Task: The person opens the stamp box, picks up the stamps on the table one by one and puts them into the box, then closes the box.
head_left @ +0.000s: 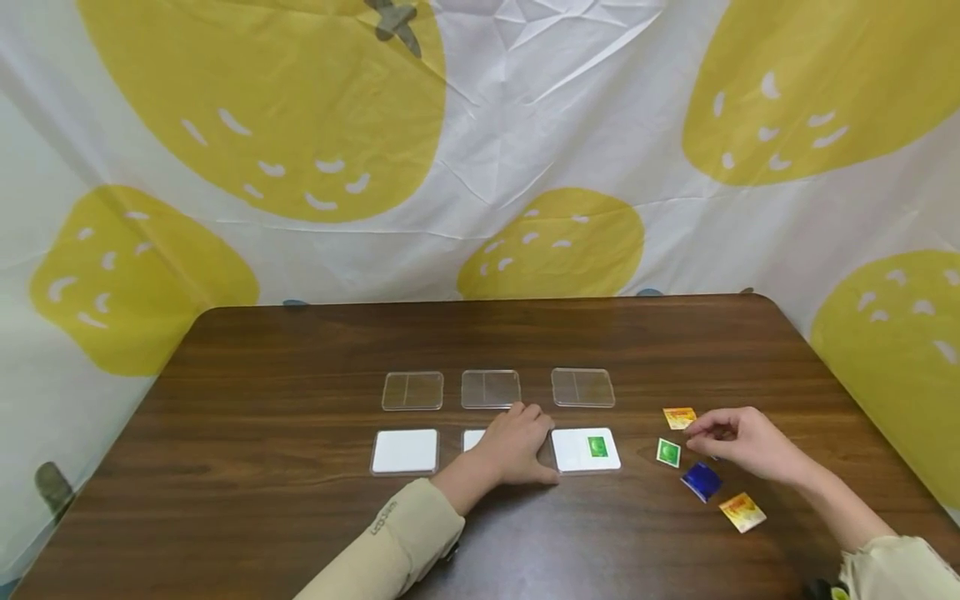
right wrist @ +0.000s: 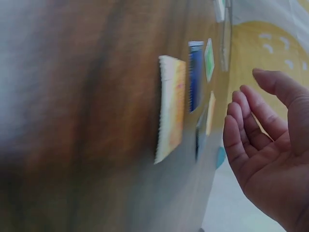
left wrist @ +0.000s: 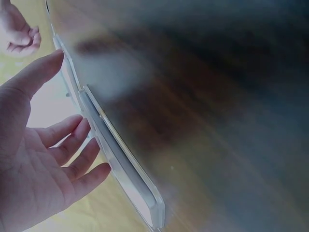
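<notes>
My left hand (head_left: 513, 446) lies over the middle white-filled flat case (head_left: 472, 438), hiding most of it, fingers slightly bent and thumb beside the right case. That right white-filled case (head_left: 572, 454) has a small green packet (head_left: 597, 447) on its right half. My right hand (head_left: 750, 446) hovers over several small packets, its fingers loosely bent. In the right wrist view the thumb stands apart from the fingers, with nothing between them. Around it lie an orange packet (head_left: 679, 418), a green-and-white one (head_left: 668, 452), a dark blue one (head_left: 701, 482) and another orange one (head_left: 742, 512).
Behind the hands, three clear plastic lids stand in a row: left lid (head_left: 412, 391), middle lid (head_left: 491, 389), right lid (head_left: 582, 387). Another white-filled case (head_left: 406, 451) is at the left. A lemon-patterned cloth (head_left: 360, 267) hangs behind the brown wooden table (head_left: 262, 517).
</notes>
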Motion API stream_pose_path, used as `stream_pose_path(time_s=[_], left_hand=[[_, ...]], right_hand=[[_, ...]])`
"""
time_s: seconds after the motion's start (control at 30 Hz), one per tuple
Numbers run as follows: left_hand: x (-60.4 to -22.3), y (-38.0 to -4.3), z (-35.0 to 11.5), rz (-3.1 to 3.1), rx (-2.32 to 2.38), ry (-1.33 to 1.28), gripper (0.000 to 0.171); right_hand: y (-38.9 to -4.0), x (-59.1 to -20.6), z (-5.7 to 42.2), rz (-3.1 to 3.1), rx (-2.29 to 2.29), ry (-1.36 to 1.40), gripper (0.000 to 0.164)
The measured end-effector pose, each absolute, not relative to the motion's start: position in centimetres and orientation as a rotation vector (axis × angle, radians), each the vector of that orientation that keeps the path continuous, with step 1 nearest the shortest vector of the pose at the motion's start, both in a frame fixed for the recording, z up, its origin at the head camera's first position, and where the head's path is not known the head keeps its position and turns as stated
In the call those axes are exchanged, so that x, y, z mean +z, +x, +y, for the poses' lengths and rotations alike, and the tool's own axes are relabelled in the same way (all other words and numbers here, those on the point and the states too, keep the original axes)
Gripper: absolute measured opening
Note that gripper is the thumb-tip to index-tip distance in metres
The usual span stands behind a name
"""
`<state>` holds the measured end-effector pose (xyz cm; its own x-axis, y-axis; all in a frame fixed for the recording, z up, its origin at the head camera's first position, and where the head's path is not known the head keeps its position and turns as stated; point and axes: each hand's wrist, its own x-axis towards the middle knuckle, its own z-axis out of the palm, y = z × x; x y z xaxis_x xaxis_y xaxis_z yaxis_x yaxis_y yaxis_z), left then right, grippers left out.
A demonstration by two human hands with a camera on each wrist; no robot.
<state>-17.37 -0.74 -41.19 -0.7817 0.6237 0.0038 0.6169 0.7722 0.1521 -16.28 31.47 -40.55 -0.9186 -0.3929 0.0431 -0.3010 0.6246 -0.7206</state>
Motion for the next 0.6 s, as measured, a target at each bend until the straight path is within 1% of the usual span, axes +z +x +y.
stream_pose_path(time_s=[0.23, 0.37, 0.6], left_hand=[[-41.12, -17.3, -0.59, 2.914, 0.232, 1.029, 0.059], [-41.17, -17.21, -0.45, 2.915, 0.228, 1.037, 0.056], [-41.26, -17.19, -0.48, 2.917, 0.228, 1.018, 0.058]], right_hand=[[-15.46, -41.35, 31.73, 2.854, -1.066, -0.507, 0.01], [-15.27, -41.28, 31.62, 2.863, -1.054, -0.462, 0.011], [-15.48, -40.94, 30.97, 2.874, -1.006, -0.458, 0.014]])
